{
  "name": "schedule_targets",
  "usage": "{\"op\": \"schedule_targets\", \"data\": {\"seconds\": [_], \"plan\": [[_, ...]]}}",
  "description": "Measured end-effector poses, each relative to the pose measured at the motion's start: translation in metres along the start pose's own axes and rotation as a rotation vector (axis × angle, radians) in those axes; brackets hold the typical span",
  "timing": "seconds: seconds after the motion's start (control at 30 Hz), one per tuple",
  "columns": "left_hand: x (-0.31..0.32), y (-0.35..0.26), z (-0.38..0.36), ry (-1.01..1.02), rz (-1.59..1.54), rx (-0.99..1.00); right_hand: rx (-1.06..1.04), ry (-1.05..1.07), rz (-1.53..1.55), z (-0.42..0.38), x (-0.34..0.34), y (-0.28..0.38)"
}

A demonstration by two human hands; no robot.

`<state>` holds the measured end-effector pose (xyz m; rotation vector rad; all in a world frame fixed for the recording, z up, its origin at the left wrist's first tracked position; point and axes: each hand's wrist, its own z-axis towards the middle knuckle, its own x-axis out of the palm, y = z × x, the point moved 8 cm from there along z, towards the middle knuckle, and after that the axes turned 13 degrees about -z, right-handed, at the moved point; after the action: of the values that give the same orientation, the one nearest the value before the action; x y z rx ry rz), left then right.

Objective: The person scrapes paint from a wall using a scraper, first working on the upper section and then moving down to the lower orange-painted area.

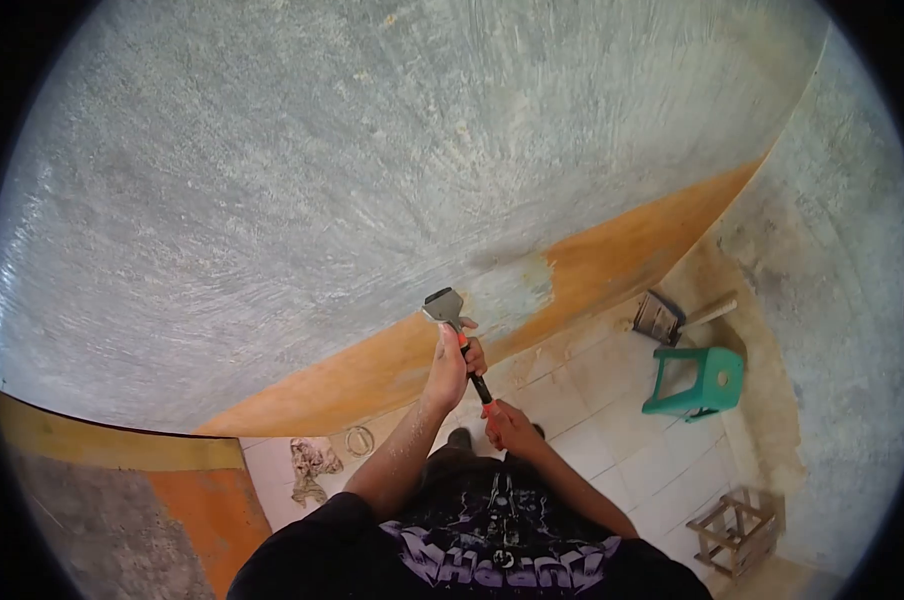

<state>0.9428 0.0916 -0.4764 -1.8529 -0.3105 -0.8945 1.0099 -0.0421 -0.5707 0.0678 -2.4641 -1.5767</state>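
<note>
A long-handled scraper point(444, 304) with a wide metal head and a black and red handle is held in front of the wall point(372, 200). My left hand point(454, 366) wraps the upper handle, just below the head. Lower down, my right hand point(510, 428) closes round the red end of the handle. The scraper's head points up and overlaps the lower wall in this view. Grey, rough streaks cover most of that wall, above an orange band point(652, 232). Beside the scraper, a pale bare patch point(512, 292) breaks into the orange. Pale dust speckles my left forearm.
A green plastic stool point(700, 384) stands on the tiled floor point(627, 415) to the right, near a dustpan point(660, 318). A small wooden stool point(737, 530) is at lower right. At left lie a crumpled rag point(314, 466) and a ring-shaped object point(359, 441).
</note>
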Motion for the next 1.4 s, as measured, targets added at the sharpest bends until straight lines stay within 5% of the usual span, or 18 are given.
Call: {"op": "schedule_targets", "data": {"seconds": [0.43,0.87,1.4], "plan": [[-0.076,0.004,-0.001,0.041,0.204,-0.257,-0.049,-0.269,0.186,0.04,0.102,-0.063],[-0.086,0.001,0.03,0.055,0.247,-0.336,-0.086,-0.427,0.36,0.067,0.11,-0.054],[-0.079,0.009,0.031,-0.014,0.16,-0.305,-0.06,-0.63,-0.122,0.055,0.084,-0.057]]}}
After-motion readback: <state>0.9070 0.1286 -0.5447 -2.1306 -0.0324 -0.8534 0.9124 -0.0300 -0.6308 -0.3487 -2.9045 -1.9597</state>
